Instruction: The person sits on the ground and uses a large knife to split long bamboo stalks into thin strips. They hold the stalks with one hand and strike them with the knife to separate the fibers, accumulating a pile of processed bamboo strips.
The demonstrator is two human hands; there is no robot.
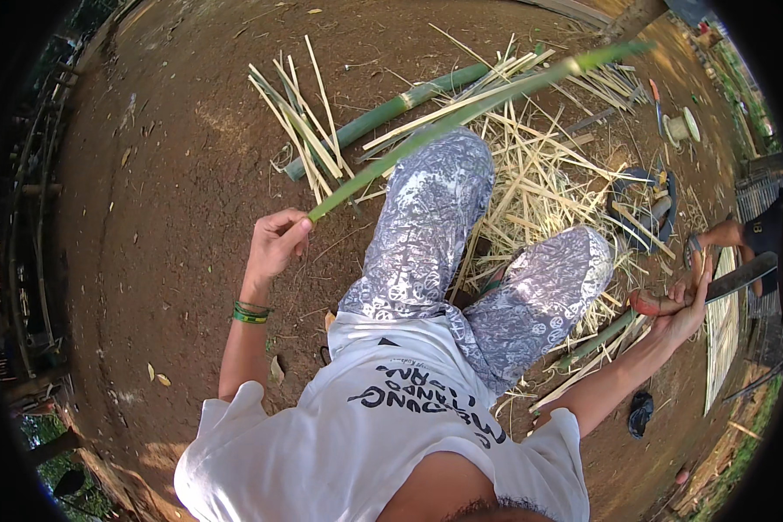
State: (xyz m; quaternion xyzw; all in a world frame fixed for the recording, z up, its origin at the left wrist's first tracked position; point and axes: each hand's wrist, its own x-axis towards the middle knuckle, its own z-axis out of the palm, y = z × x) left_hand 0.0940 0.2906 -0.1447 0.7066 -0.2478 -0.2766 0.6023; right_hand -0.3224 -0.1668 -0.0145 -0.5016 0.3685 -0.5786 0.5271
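Between the thumb and fingers of my left hand (283,239) is one end of a long green bamboo strip (370,178). The strip rises diagonally to the far right, passing above my knee. On the right, my right hand (689,309) holds a machete by its reddish-brown handle (655,303), fingers partly stretched out along it. Its dark blade (741,278) points to the right, away from the strip. Pale split bamboo strips (531,187) and shavings are heaped around my knees.
A green bamboo pole (383,113) lies on the brown dirt ground beyond my left knee, with more strips (300,122) across it. At the right are a pale spool (683,126), an orange-handled tool (655,92), a black crumpled item (640,413) and another person's leg (724,233).
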